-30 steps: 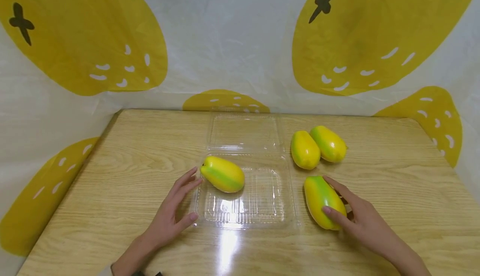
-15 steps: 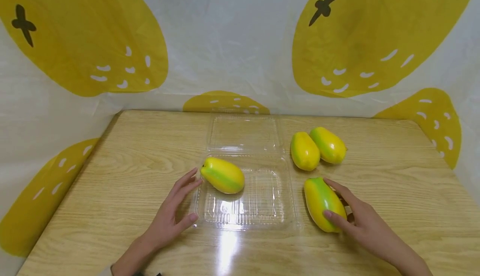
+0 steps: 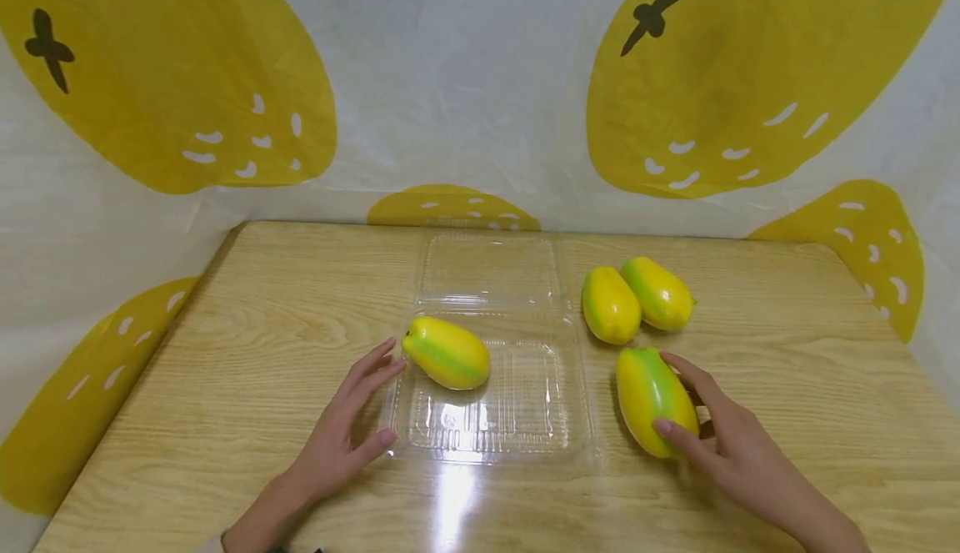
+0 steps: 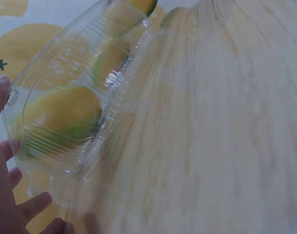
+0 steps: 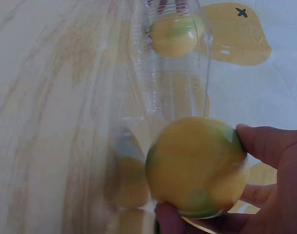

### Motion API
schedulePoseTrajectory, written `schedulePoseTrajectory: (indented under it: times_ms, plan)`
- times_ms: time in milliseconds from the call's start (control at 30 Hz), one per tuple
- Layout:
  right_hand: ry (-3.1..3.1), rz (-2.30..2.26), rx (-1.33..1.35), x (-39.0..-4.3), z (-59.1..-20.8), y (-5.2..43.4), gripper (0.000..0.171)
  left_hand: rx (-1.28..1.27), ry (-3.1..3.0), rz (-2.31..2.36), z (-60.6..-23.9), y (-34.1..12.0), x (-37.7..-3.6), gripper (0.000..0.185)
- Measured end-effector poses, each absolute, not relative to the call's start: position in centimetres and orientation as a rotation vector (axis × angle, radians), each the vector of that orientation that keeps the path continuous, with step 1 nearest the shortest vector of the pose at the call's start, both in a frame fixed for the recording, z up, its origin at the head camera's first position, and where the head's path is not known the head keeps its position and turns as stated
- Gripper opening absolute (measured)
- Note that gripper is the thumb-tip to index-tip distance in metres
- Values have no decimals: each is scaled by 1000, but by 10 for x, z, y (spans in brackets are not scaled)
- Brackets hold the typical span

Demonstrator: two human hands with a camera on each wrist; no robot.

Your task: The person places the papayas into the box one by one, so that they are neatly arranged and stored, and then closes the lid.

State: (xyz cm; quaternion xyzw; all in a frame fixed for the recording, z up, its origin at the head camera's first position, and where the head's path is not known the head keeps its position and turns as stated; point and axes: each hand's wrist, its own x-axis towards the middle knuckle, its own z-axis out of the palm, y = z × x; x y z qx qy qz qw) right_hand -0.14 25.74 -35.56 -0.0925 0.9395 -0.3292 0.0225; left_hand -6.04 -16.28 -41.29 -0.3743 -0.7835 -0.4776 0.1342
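A clear plastic clamshell box [image 3: 525, 432] lies open on the wooden table [image 3: 262, 311], lid flat behind it. One yellow-green mango [image 3: 446, 352] rests in its left half, also seen through the wall as the mango [image 4: 60, 117]. My left hand [image 3: 345, 428] rests with straight fingers against the box's left edge, thumb at its front corner. My right hand [image 3: 720, 436] grips a second mango [image 3: 656, 401] right of the box; in the right wrist view thumb and fingers wrap the mango [image 5: 197, 165]. Two more mangoes [image 3: 611, 304] [image 3: 660, 293] lie behind it.
A white sheet printed with big yellow fruit [image 3: 465, 77] walls the table at the back and both sides. The table's left part and front right corner are bare wood.
The right hand has shifted the mango it grips slightly right and up off its spot, tilting it. The left hand, the box and the other mangoes stay put.
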Motion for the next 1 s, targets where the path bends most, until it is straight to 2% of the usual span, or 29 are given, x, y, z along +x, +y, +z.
schedulePoseTrajectory:
  times_ms: [133,267,633,833,1000]
  plan:
    - [2968,-1013,-348,-2,-350,258,68,-1081,-2276,-1385,-409,-163,-58,59]
    - [3023,-1028,-458,-3,-345,259,73,-1088,-2274,-1376,-427,-168,-63,62]
    - [3124,-1044,-724,-15,-328,250,85,-1084,-2282,-1376,-427,-167,-63,60]
    - [3115,-1035,-744,-24,-321,240,85,-1083,-2284,-1373,-425,-165,-62,60]
    - [3111,-1049,-723,-30,-319,233,86,-1086,-2269,-1388,-405,-160,-56,56]
